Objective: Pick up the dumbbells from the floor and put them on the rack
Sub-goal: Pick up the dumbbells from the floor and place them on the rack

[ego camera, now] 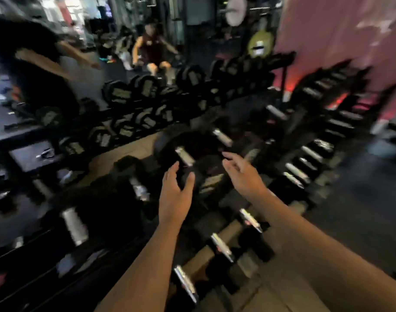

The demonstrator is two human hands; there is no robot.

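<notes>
The view is blurred by motion. Both my arms reach forward over a dark dumbbell rack (233, 233) that holds several black dumbbells with silver handles. My left hand (175, 194) is open, fingers spread, just in front of a black dumbbell (192, 154) with a silver handle. My right hand (243, 174) is open too, fingers apart, to the right of that dumbbell. Neither hand holds anything. More dumbbells (74, 224) lie low at the left.
A long rack of black dumbbells (147, 102) runs across the middle, and another rack (323, 131) stands at the right by a pink wall (341, 37). A person (150, 52) sits behind the racks; another person in black (30, 64) stands at the left.
</notes>
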